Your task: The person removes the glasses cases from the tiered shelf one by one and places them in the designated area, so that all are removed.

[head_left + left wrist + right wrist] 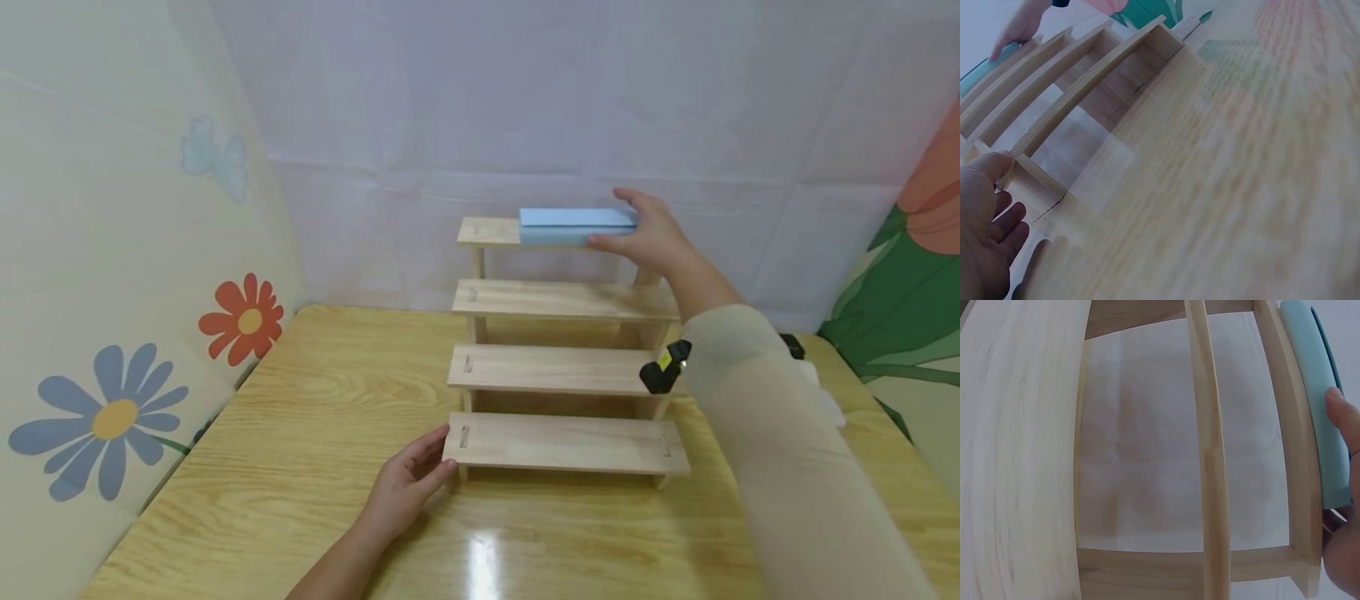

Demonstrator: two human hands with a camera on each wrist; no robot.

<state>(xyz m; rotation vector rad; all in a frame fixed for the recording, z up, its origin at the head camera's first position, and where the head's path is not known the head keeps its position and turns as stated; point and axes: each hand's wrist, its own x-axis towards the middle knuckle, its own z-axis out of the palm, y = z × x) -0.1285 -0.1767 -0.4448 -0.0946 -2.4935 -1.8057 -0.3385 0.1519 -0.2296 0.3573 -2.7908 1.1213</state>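
A light blue oblong case (557,227) lies lengthwise on the top step of a stepped wooden display rack (562,368). My right hand (651,236) grips the case by its right end, thumb on the front side and fingers behind. In the right wrist view the case (1317,406) shows a rounded edge, and the thumb of the right hand (1346,425) presses on it; the other fingers are mostly hidden. At the bottom step's left end, my left hand (408,483) holds the board. The left wrist view shows the left hand (988,219) with its thumb against the board's corner and the lower fingers loosely bent.
The rack stands on a wood-grain table (345,392) before a white cloth backdrop (450,100). Flower-printed panels (127,275) flank it. A black device (663,368) sits by the right sleeve. A white item (828,404), partly hidden, lies behind the right arm.
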